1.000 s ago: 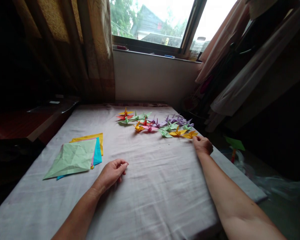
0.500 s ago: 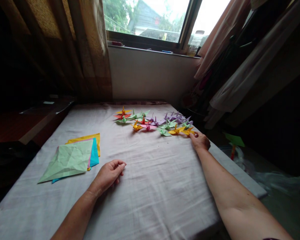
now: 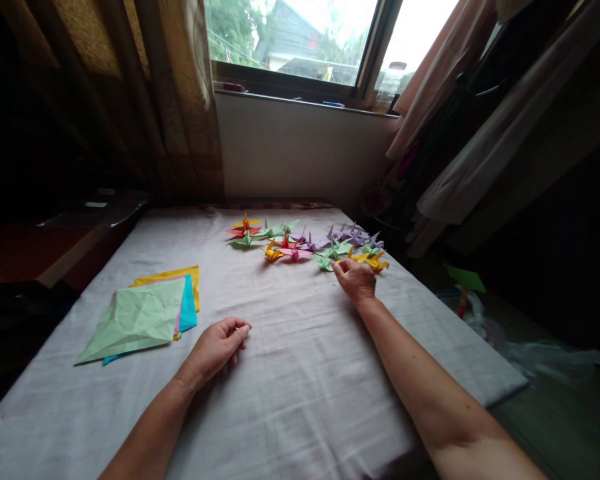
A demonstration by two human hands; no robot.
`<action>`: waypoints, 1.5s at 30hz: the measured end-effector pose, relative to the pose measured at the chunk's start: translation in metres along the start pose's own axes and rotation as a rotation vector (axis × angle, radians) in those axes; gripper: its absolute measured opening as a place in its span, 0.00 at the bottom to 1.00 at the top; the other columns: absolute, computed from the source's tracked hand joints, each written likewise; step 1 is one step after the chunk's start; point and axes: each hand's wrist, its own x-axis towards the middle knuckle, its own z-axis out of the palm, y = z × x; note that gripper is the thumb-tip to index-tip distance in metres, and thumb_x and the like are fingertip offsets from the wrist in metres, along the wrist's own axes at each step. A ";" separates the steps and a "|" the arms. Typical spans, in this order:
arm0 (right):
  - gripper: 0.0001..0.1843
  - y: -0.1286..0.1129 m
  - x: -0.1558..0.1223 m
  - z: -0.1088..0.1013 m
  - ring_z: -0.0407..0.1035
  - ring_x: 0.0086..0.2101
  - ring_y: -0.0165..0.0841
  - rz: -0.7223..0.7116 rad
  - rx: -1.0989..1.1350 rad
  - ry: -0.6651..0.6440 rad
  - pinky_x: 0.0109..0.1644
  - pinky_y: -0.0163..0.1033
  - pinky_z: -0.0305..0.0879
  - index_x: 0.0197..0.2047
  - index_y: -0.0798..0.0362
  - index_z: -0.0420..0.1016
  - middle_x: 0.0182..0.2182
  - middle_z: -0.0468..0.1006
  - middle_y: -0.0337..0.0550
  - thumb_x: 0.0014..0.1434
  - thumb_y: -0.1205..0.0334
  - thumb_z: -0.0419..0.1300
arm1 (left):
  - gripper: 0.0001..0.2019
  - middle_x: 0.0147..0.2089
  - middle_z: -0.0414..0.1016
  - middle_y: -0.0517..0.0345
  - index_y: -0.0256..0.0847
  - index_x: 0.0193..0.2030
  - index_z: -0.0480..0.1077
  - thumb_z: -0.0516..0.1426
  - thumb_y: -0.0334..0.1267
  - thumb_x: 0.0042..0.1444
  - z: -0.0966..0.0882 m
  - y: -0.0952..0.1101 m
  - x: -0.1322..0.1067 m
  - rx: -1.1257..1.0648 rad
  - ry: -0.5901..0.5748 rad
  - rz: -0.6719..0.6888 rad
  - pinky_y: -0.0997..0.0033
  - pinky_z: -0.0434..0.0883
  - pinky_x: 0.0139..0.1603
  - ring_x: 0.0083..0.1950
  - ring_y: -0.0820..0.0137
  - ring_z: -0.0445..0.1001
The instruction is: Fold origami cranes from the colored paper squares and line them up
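Several folded paper cranes (image 3: 300, 241) in red, green, yellow, pink and purple lie in a loose row at the far side of a table covered with a grey cloth (image 3: 300, 373). My right hand (image 3: 355, 280) reaches to the row's near right part, its fingers pinched together at a yellow paper crane (image 3: 373, 261), next to a green crane (image 3: 325, 263). My left hand (image 3: 220, 343) rests on the cloth nearer to me, fingers loosely curled with nothing in them. A stack of flat paper sheets (image 3: 140, 317), a creased green one on top, lies to its left.
A window (image 3: 300, 40) with a sill carrying small items is behind the table, with curtains (image 3: 180, 100) on both sides. Dark wooden furniture (image 3: 55, 240) stands at the left. Hanging fabric and plastic bags (image 3: 530, 353) fill the floor at the right, past the table's edge.
My right hand has slid left along the row of cranes, from the far right yellow crane to the middle yellow one. The left hand has stayed in place.
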 end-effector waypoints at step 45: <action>0.14 -0.047 -0.077 0.028 0.76 0.33 0.35 -0.362 0.217 -0.102 0.37 0.35 0.64 0.38 0.49 0.81 0.34 0.84 0.42 0.60 0.58 0.53 | 0.34 0.72 0.54 0.38 0.36 0.68 0.59 0.46 0.56 0.62 -0.102 -0.041 0.011 0.944 0.705 -0.186 0.39 0.52 0.67 0.72 0.47 0.51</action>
